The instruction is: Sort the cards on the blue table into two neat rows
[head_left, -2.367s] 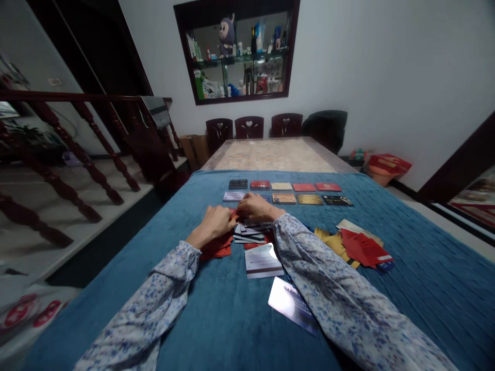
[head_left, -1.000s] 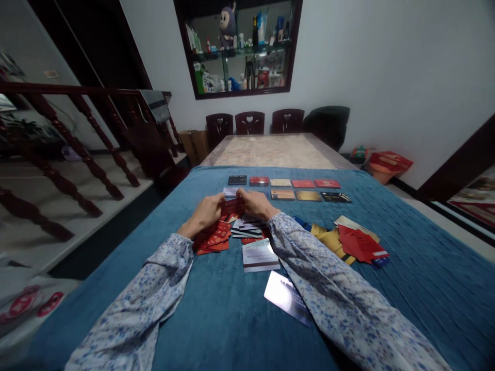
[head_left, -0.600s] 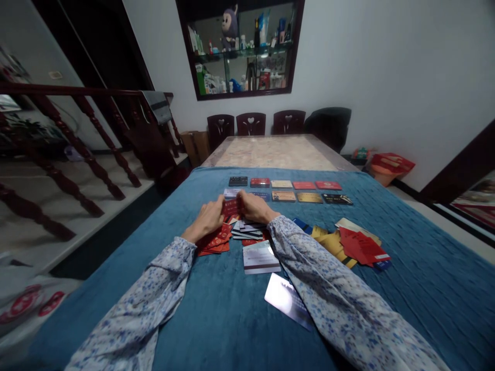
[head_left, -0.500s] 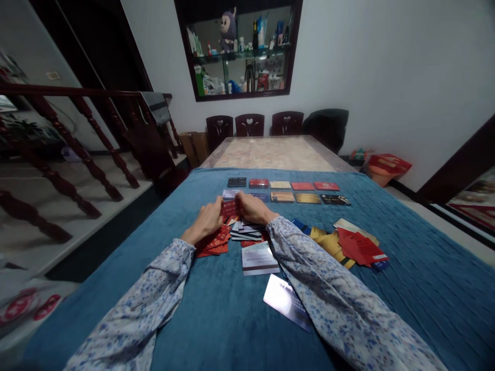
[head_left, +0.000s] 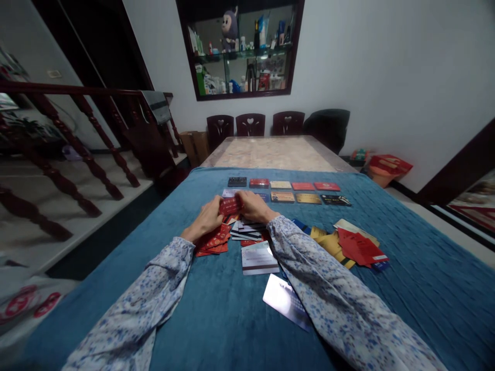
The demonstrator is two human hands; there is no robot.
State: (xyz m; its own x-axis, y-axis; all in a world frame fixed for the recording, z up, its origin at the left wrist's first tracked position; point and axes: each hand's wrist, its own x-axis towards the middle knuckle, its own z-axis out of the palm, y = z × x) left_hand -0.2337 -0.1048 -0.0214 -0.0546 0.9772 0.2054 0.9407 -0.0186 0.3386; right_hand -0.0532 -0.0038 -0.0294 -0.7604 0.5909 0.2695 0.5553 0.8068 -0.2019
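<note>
Between my two hands is a dark red card [head_left: 231, 206], tilted up, possibly with more cards behind it. My left hand [head_left: 209, 219] pinches its left edge, and my right hand [head_left: 253, 206] grips its right edge. Below my left hand lies a fanned heap of orange-red cards [head_left: 212, 242]. Under my right wrist are white cards with dark stripes [head_left: 246, 232]. Nearer to me lie a silvery card [head_left: 260, 258] and a shiny white card [head_left: 286, 301], the latter partly covered by my right sleeve. A pale lilac card [head_left: 229, 192] shows just behind the held one.
Two rows of card stacks lie beyond my hands, among them a black stack [head_left: 237, 182] and a gold one [head_left: 308, 199]. Right of my forearm are loose gold cards [head_left: 332, 246] and red cards [head_left: 361, 247]. A blue cloth [head_left: 216, 309] covers the near table; chairs [head_left: 250, 125] stand behind.
The red card has tipped so that more of its face shows toward me. My hands have shifted only slightly; the other cards lie as before.
</note>
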